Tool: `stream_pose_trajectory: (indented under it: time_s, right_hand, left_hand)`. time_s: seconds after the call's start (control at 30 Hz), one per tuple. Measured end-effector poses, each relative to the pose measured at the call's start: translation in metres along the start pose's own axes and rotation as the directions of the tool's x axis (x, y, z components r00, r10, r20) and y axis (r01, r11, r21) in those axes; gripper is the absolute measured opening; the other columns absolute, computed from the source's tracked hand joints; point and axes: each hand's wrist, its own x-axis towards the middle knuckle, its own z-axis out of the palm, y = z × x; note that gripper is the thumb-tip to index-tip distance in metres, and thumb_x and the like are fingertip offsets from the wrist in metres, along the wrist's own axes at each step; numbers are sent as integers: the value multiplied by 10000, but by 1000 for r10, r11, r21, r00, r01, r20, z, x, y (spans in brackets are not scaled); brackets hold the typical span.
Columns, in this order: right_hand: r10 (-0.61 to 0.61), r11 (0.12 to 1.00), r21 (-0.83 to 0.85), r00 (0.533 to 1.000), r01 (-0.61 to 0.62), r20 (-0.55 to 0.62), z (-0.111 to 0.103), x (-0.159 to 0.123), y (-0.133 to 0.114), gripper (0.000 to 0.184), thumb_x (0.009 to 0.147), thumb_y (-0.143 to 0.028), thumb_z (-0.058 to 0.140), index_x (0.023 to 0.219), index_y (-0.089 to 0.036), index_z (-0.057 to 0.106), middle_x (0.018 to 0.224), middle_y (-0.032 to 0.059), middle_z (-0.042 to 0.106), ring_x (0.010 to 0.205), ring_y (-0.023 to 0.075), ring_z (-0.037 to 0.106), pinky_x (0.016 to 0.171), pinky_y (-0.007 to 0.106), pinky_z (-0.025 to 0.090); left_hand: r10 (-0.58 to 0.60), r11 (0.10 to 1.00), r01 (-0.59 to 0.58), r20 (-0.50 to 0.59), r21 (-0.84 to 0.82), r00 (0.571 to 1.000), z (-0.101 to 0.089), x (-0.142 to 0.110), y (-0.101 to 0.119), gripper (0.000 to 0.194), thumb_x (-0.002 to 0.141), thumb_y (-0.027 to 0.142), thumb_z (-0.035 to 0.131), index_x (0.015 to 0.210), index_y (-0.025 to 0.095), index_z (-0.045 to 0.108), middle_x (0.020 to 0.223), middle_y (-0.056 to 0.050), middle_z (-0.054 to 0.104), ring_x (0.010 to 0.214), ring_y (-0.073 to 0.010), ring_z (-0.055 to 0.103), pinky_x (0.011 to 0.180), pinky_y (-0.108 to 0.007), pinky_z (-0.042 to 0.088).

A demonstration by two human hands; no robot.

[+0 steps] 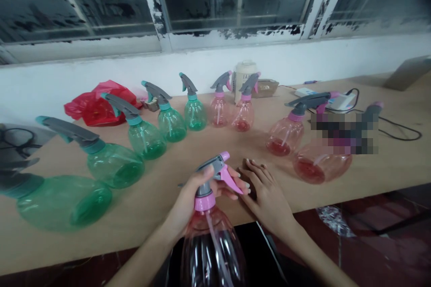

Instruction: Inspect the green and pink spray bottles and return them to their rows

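Observation:
My left hand (190,193) is wrapped round the grey neck of a pink spray bottle (213,246), with the thumb on the head and fingers behind the pink trigger. The bottle is close to me at the table's front edge, its clear pink body running out of the bottom of the view. Its nozzle points to the right. Beside it, my right hand (266,193) lies on the tabletop, palm down, fingers stretched out and holding nothing. Those fingers are near the trigger; a dark gap shows between the two hands.
Several green spray bottles (116,165) stand in a curved row on the left. Pink ones (285,135) continue it on the right, one partly pixelated. Behind are a red plastic bag (101,103), a pale canister (245,76), a white device (340,101) and a black cable (404,136).

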Motion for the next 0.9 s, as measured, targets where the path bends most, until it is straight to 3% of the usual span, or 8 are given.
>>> stream_pose_trajectory:
  time_s: [0.2,0.43,0.53,0.63,0.7,0.8,0.9]
  right_hand:
    - [1,1000,-12,1000,-1,-9,0,0,-1,412,883,-431,487,1168,-143,563,1320,132,520,1260,273,433,1068,520,306]
    - [5,1000,10,999,-5,-37,2,-1,-1,454,877,-472,492,1182,-142,555,1312,140,529,1243,281,455,1052,538,322]
    - [21,998,64,1000,-20,-22,0,0,0,437,864,-472,513,1163,-156,564,1312,139,528,1252,287,446,1060,548,301]
    - [89,975,203,996,-91,19,-8,3,-1,421,851,-484,526,1142,-182,567,1266,123,565,1230,284,470,1053,549,309]
    - [145,927,341,987,-157,63,-18,5,-4,388,861,-478,510,1134,-210,573,1212,95,602,1181,265,518,1020,513,371]
    - [186,787,568,970,-241,154,-36,9,-15,347,899,-461,443,1117,-236,593,1148,69,643,1114,237,578,957,437,453]
    - [110,646,708,953,-283,281,-52,11,-30,430,892,-538,402,1122,-231,598,1134,80,655,1083,249,603,913,420,489]
  left_hand:
    - [14,989,-22,-61,-144,998,-5,4,8,459,857,478,447,1019,94,641,744,-121,706,740,-271,681,674,-357,499]
    - [79,996,-82,-101,-32,992,-6,7,25,302,830,371,488,870,127,660,680,-78,684,657,-216,660,570,-282,471]
    - [130,991,-127,-94,34,987,-4,9,28,353,828,401,500,942,115,673,708,-92,696,741,-249,673,634,-309,487]
    - [96,995,-95,-49,13,994,-2,14,29,424,836,450,491,1002,104,670,758,-110,708,833,-288,676,701,-346,492]
    - [86,996,-87,-32,-13,996,-1,18,29,429,839,443,488,1013,94,667,781,-117,711,865,-296,674,733,-359,492]
    - [76,997,-77,-35,-28,997,-3,23,27,428,855,434,464,1005,87,666,790,-120,714,882,-290,674,755,-362,493]
    - [74,997,-75,-65,-7,995,-8,32,25,424,855,447,467,954,90,672,796,-120,717,865,-277,679,740,-345,497]
